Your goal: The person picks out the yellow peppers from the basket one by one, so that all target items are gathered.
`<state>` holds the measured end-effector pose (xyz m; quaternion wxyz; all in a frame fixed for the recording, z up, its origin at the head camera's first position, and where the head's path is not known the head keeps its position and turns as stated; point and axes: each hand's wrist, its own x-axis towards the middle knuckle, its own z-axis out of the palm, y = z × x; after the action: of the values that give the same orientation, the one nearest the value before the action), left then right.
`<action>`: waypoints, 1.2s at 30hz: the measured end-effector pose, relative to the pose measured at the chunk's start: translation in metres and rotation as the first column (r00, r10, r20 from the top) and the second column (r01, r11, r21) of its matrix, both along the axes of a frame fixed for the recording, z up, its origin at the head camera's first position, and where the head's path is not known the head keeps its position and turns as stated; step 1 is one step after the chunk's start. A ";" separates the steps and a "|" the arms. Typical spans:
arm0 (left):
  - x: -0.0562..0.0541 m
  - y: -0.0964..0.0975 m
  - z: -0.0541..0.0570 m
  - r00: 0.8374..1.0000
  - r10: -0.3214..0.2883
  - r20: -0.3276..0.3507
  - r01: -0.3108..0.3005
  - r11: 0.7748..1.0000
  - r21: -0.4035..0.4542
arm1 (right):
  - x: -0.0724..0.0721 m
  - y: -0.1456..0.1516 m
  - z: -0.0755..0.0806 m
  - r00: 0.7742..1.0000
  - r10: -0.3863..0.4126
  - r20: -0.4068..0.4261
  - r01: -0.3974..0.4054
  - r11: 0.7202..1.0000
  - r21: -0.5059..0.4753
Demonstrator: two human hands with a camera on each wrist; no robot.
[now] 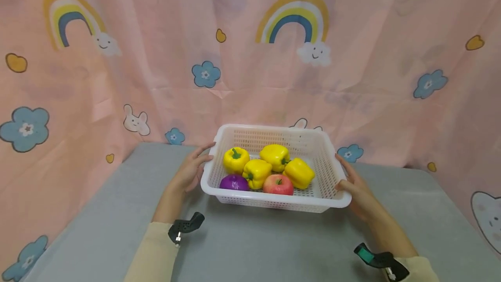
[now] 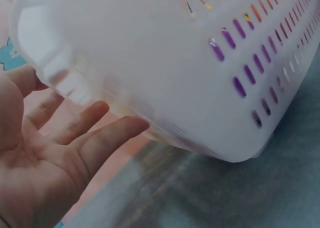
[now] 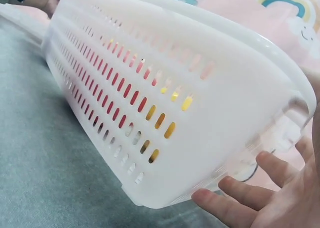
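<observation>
A white plastic basket [image 1: 270,201] with slotted walls stands between my two hands in the head view. Inside lie several yellow bell peppers [image 1: 236,160], a red apple [image 1: 278,185] and a shiny round purple item [image 1: 234,182], whose lower part the front rim hides. My left hand [image 1: 192,169] grips the rim at the basket's left end; in the left wrist view its fingertips [image 2: 135,125] touch the end wall under the rim. At the right end my right hand [image 1: 358,190] holds the rim, thumb on top. Whether the basket's bottom touches the table is hard to tell.
A grey-covered table [image 1: 270,247] lies beneath the basket. Behind it hangs a pink curtain [image 1: 242,103] printed with rainbows, flowers and rabbits, close to the basket's back side. Black straps [image 1: 185,225] sit around both wrists.
</observation>
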<state>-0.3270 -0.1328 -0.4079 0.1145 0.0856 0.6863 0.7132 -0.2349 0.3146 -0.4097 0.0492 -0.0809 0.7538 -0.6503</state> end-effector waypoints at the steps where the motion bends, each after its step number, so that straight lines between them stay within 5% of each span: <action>1: 0.000 0.000 -0.001 1.000 -0.004 0.001 0.004 1.000 0.003 | 0.001 0.000 0.000 1.000 0.002 0.000 -0.002 1.000 -0.004; 16: 0.003 0.006 -0.009 1.000 -0.011 0.009 0.011 1.000 -0.021 | 0.010 0.001 0.006 0.998 -0.027 0.051 0.027 1.000 0.006; 25: 0.001 0.013 -0.005 1.000 0.000 -0.009 0.000 0.999 -0.048 | 0.009 0.020 0.011 0.996 0.042 0.084 -0.033 0.994 -0.108; 29: 0.001 0.014 -0.003 1.000 -0.010 -0.011 0.010 0.999 -0.047 | 0.009 0.028 0.018 1.000 0.012 0.024 -0.009 0.991 -0.135; 36: 0.002 0.005 0.002 0.998 -0.023 -0.061 0.015 0.992 -0.124 | 0.014 0.029 0.044 0.992 0.017 -0.125 -0.022 0.999 -0.038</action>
<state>-0.3251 -0.1280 -0.4056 0.1050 0.1072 0.7314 0.6652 -0.2211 0.3441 -0.3655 0.0068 -0.1295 0.7416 -0.6582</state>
